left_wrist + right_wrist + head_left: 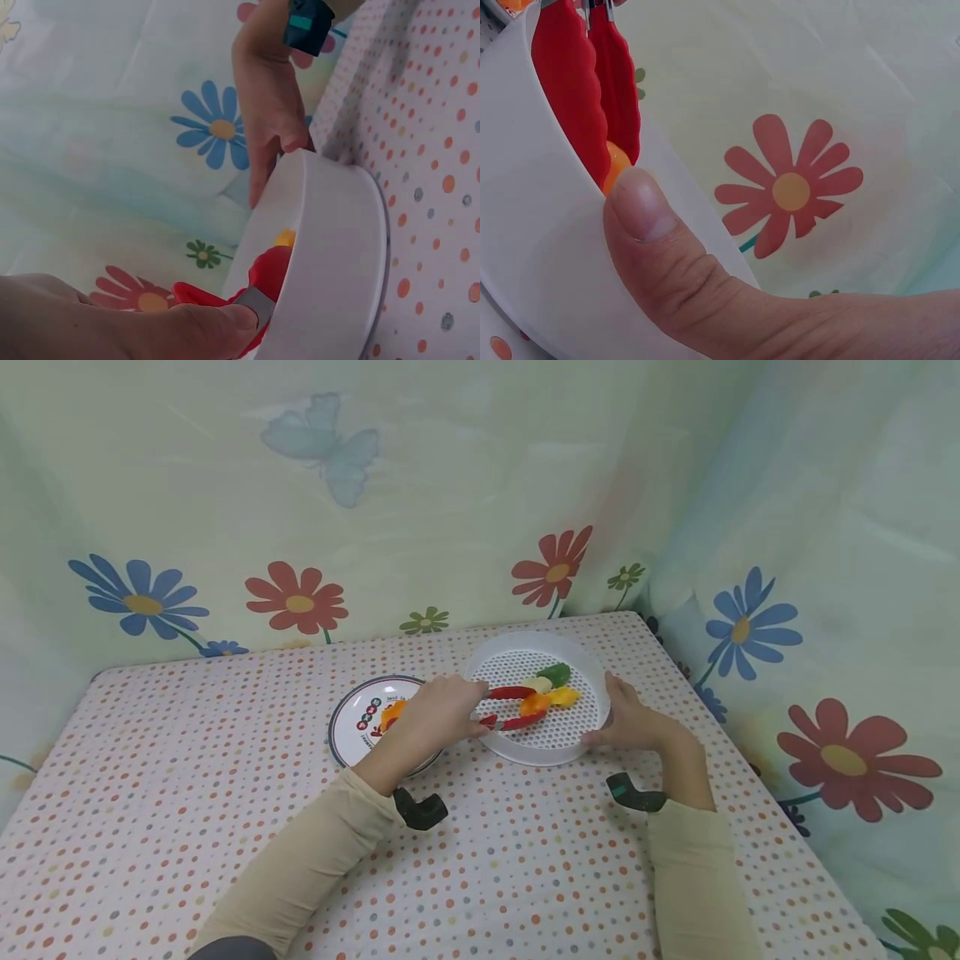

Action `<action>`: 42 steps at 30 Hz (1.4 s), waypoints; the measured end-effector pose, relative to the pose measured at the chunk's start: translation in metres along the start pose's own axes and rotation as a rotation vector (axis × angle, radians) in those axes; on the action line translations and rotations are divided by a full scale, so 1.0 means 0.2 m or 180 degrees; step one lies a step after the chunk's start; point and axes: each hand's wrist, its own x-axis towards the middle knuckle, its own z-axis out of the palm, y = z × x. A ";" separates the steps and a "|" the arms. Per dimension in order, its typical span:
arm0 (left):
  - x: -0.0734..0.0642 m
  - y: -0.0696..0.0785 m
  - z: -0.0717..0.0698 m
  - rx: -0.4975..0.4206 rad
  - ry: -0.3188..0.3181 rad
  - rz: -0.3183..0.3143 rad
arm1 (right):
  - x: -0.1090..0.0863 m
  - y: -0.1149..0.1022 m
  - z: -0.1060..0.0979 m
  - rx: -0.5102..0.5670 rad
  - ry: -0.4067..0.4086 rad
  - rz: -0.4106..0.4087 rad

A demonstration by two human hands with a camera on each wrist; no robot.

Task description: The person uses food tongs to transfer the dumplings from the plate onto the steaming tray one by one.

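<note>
My left hand (442, 714) grips red-tipped tongs (513, 693) with metal showing near the fingers. The tongs' two arms reach into a round white basket (551, 757) with a perforated bottom. Between their tips is an orange piece (533, 704), seemingly a toy vegetable. Beside it lie a yellow piece (566, 696) and a green-and-pale piece (555, 674). My right hand (637, 722) holds the basket's right side, its thumb (645, 210) against the wall. In the left wrist view, the tongs (270, 274) dip behind the near wall.
Left of the basket, a white plate (347, 727) with a dark rim and printed letters bears an orange piece (391, 714), partly hidden by my left forearm. A dotted cloth (187, 793) covers the table. Flower-printed curtains (450, 527) stand behind and to the right.
</note>
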 end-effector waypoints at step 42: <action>-0.23 -0.15 -0.10 -0.0302 0.0367 -0.0405 | 0.04 0.02 0.01 -0.0122 -0.0016 -0.0069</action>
